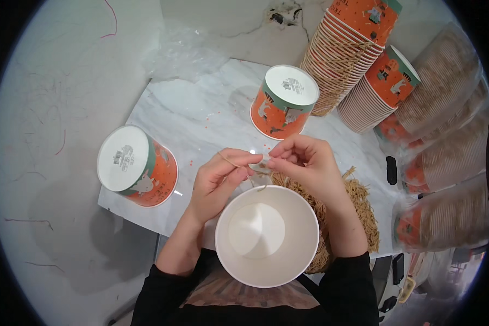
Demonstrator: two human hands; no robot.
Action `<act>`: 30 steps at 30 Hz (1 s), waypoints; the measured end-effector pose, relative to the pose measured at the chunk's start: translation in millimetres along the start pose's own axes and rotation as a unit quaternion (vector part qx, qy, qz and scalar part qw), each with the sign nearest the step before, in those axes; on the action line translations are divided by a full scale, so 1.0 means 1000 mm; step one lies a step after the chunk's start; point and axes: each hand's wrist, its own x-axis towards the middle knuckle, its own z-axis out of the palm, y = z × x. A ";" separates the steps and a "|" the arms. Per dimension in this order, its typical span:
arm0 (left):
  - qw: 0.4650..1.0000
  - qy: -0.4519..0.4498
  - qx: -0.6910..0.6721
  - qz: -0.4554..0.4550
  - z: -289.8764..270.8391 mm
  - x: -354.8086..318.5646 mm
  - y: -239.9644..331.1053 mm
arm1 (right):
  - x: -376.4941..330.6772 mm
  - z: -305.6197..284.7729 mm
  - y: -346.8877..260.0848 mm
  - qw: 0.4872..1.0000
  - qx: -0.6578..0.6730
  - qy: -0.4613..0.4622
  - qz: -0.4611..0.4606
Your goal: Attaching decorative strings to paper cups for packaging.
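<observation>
A paper tub (304,233), white inside, stands mouth up against my front at the table's near edge. A thin tan string (230,161) loops over the fingers of my left hand (214,182) and runs down to the tub's far rim. My left thumb and fingers are closed on the string. Just above the rim, my right hand (309,165) is pinched, fingertips close to the left ones; the string end there is too small to make out clearly. Under and beside my right forearm lies a heap of tan cords (367,214), partly hidden by the tub and arm.
Two orange and green tubs stand upside down, one at left (155,174) and one at the back (280,117). Tall nested tub stacks (342,65) lean at the back right. More stacks in clear plastic (445,136) line the right side. Crumpled clear plastic (185,54) lies back left.
</observation>
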 end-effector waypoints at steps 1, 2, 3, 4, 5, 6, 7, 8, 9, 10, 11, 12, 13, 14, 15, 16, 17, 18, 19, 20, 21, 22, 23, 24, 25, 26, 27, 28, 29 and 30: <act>0.996 0.017 0.084 0.015 -0.001 -0.001 0.002 | 0.000 0.001 -0.001 1.000 0.002 -0.003 0.001; 0.996 0.019 0.085 0.013 -0.001 -0.002 0.002 | -0.001 0.002 -0.004 0.998 -0.052 -0.020 0.020; 0.993 0.042 0.109 0.030 0.000 -0.002 0.002 | -0.001 0.002 -0.005 0.993 -0.106 -0.037 0.039; 0.988 0.064 0.133 0.048 0.001 -0.002 0.003 | -0.002 0.005 -0.003 0.993 -0.104 -0.038 0.038; 0.988 0.065 0.135 0.047 0.002 -0.001 0.002 | -0.003 0.007 0.000 0.992 -0.124 -0.024 0.022; 0.990 0.062 0.117 0.043 0.002 -0.001 0.000 | -0.004 0.010 0.001 0.990 -0.143 -0.010 0.007; 0.993 0.059 0.098 0.039 0.002 -0.001 0.000 | -0.004 0.011 0.001 0.990 -0.142 -0.012 0.006; 0.992 0.061 0.100 0.039 0.000 -0.001 0.001 | -0.005 0.011 0.001 0.991 -0.129 -0.025 0.013; 0.994 0.024 0.103 0.029 -0.002 0.001 0.002 | -0.005 0.011 0.001 0.992 -0.117 -0.038 0.020; 0.994 -0.012 0.107 0.021 -0.004 0.003 0.004 | -0.005 0.012 0.000 0.992 -0.117 -0.040 0.019; 0.994 -0.011 0.108 0.022 -0.006 0.007 0.007 | -0.005 0.012 0.001 0.995 -0.085 -0.051 0.010; 0.992 -0.029 0.122 0.013 -0.008 0.012 0.013 | -0.005 0.012 0.000 0.997 -0.053 -0.062 0.002; 0.990 -0.048 0.135 0.005 -0.009 0.018 0.015 | -0.005 0.012 0.000 0.997 -0.055 -0.061 0.001; 0.990 -0.050 0.134 0.007 -0.007 0.024 0.017 | -0.006 0.011 0.001 0.997 -0.049 -0.053 -0.003; 0.990 -0.054 0.131 0.016 -0.004 0.030 0.020 | -0.006 0.010 0.001 0.998 -0.044 -0.044 -0.007; 0.989 -0.057 0.131 0.024 -0.003 0.033 0.023 | -0.007 0.009 0.001 0.998 -0.043 -0.043 -0.009; 0.989 -0.059 0.132 0.025 -0.004 0.036 0.023 | -0.006 0.009 0.002 0.997 -0.063 -0.034 -0.013; 0.990 -0.066 0.128 0.009 -0.005 0.038 0.024 | -0.006 0.008 0.002 0.996 -0.083 -0.025 -0.016; 0.990 -0.076 0.122 -0.005 -0.007 0.040 0.023 | -0.006 0.007 0.002 0.996 -0.083 -0.021 -0.016; 0.989 -0.079 0.121 -0.005 -0.008 0.041 0.022 | -0.006 0.007 0.002 0.996 -0.086 -0.016 -0.024; 0.988 -0.087 0.124 -0.005 -0.010 0.040 0.020 | -0.006 0.006 0.003 0.995 -0.089 -0.012 -0.031; 0.987 -0.094 0.128 -0.007 -0.011 0.039 0.017 | -0.006 0.006 0.003 0.996 -0.088 -0.009 -0.030; 0.987 -0.096 0.127 -0.008 -0.012 0.038 0.014 | -0.005 0.007 0.004 0.996 -0.086 -0.009 -0.033; 0.991 -0.082 0.102 -0.032 -0.012 0.036 0.010 | -0.005 0.007 0.005 0.996 -0.083 -0.008 -0.036; 0.993 -0.067 0.076 -0.055 -0.013 0.035 0.007 | -0.005 0.007 0.006 0.996 -0.082 -0.007 -0.034; 0.993 -0.068 0.075 -0.058 -0.013 0.034 0.007 | -0.004 0.007 0.006 0.996 -0.087 -0.012 -0.033; 0.994 -0.058 0.063 -0.073 -0.013 0.034 0.008 | -0.003 0.007 0.006 0.995 -0.091 -0.016 -0.033; 0.994 -0.048 0.051 -0.089 -0.014 0.032 0.008 | -0.003 0.008 0.006 0.995 -0.090 -0.016 -0.030; 0.993 -0.048 0.050 -0.092 -0.014 0.031 0.007 | -0.003 0.008 0.006 0.995 -0.093 -0.013 -0.039; 0.993 -0.040 0.021 -0.106 -0.014 0.030 0.006 | -0.003 0.009 0.006 0.994 -0.096 -0.009 -0.048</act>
